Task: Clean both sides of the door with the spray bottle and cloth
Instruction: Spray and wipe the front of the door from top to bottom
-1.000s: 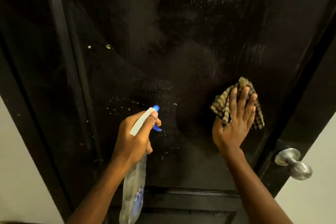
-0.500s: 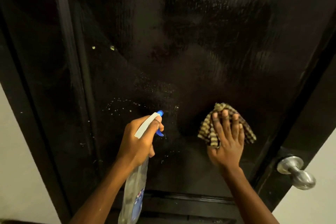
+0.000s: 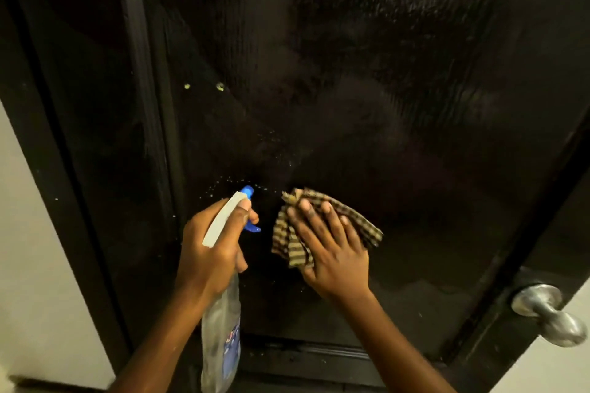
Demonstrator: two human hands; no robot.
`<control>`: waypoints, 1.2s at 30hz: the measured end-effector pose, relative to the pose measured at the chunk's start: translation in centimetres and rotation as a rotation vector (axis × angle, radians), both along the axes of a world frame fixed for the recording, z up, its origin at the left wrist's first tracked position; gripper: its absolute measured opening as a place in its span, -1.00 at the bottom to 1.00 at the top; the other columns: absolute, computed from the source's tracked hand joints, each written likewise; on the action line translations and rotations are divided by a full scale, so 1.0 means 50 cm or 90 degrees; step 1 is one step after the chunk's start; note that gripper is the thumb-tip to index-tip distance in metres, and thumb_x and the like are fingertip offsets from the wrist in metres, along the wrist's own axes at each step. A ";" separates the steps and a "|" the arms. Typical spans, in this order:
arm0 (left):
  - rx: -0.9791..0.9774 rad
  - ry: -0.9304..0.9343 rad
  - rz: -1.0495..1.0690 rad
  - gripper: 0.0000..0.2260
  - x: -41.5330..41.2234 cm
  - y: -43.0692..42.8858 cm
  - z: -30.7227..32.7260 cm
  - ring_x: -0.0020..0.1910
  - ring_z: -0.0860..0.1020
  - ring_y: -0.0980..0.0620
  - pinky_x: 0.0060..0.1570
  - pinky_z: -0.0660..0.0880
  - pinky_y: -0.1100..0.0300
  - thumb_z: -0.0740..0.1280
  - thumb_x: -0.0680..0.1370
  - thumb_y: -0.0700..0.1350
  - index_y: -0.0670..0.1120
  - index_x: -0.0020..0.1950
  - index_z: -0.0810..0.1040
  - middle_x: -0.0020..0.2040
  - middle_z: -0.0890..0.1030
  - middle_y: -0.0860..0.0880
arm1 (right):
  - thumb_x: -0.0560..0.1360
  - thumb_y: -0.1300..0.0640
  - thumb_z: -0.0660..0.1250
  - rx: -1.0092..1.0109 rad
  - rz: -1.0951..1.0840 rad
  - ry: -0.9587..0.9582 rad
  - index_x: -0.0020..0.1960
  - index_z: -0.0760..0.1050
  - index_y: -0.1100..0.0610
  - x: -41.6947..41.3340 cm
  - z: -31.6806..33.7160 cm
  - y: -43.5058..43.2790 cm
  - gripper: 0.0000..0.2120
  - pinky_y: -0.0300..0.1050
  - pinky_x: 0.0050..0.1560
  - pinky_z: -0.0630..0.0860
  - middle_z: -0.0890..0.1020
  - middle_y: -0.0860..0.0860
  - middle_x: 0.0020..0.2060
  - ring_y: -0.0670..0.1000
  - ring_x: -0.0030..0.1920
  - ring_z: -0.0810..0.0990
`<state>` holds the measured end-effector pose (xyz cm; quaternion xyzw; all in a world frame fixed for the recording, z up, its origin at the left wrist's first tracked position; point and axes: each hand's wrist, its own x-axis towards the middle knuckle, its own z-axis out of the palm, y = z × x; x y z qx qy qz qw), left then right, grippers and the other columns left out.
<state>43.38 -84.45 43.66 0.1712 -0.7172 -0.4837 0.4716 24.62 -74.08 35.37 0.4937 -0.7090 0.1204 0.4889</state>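
A glossy black door [image 3: 351, 89] fills the view, wet and streaked across its upper panel. My left hand [image 3: 212, 252] grips the neck of a clear spray bottle [image 3: 222, 341] with a white head and blue nozzle, aimed at the door. Droplets dot the panel just above the nozzle. My right hand [image 3: 332, 252] presses a brown checked cloth [image 3: 289, 242] flat against the door, fingers spread over it, right beside the nozzle.
A silver door knob [image 3: 549, 313] sticks out at the lower right edge of the door. The black door frame [image 3: 73, 137] runs down the left, with pale wall [image 3: 28, 265] beside it. A raised rail [image 3: 306, 357] crosses the door's lower part.
My right hand has slid the cloth down and left across the door, from near the knob side to beside the spray nozzle. The left hand and bottle stayed roughly in place.
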 end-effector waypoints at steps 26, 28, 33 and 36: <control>-0.004 -0.081 -0.109 -0.58 0.041 -0.051 0.023 -0.66 0.43 0.02 -0.54 0.41 0.08 0.21 0.58 0.15 -0.17 -0.15 0.59 -0.53 0.54 0.08 | 0.52 -0.06 0.07 -0.328 -0.070 -0.195 0.65 -0.07 -0.13 0.011 0.093 -0.015 -0.28 0.00 0.59 -0.13 -0.09 -0.11 0.63 0.01 0.63 -0.15; 0.006 -0.067 -0.106 -0.60 0.054 -0.060 0.021 -0.65 0.43 0.01 -0.53 0.42 0.08 0.21 0.60 0.13 -0.17 -0.15 0.59 -0.51 0.55 0.06 | 0.54 -0.05 0.09 -0.391 -0.068 -0.218 0.65 -0.04 -0.04 0.039 0.174 -0.057 -0.30 0.03 0.59 -0.14 -0.05 -0.05 0.62 0.01 0.62 -0.17; 0.019 -0.013 -0.056 -0.62 0.091 -0.093 0.020 -0.64 0.45 0.02 -0.52 0.45 0.13 0.19 0.60 0.11 -0.17 -0.10 0.60 -0.49 0.58 0.03 | 0.60 -0.17 0.02 -0.237 -0.045 -0.091 0.62 0.12 0.01 0.114 0.213 -0.166 -0.38 0.02 0.59 -0.07 0.04 0.00 0.61 0.05 0.62 -0.10; 0.009 0.005 -0.040 -0.65 0.111 -0.113 0.020 -0.63 0.47 0.01 -0.53 0.46 0.14 0.19 0.60 0.11 -0.14 -0.09 0.60 -0.48 0.58 0.02 | 0.58 -0.15 0.06 -0.104 -0.036 -0.033 0.62 0.12 -0.04 0.126 0.103 -0.178 -0.37 -0.04 0.59 -0.10 -0.01 -0.06 0.63 0.03 0.63 -0.08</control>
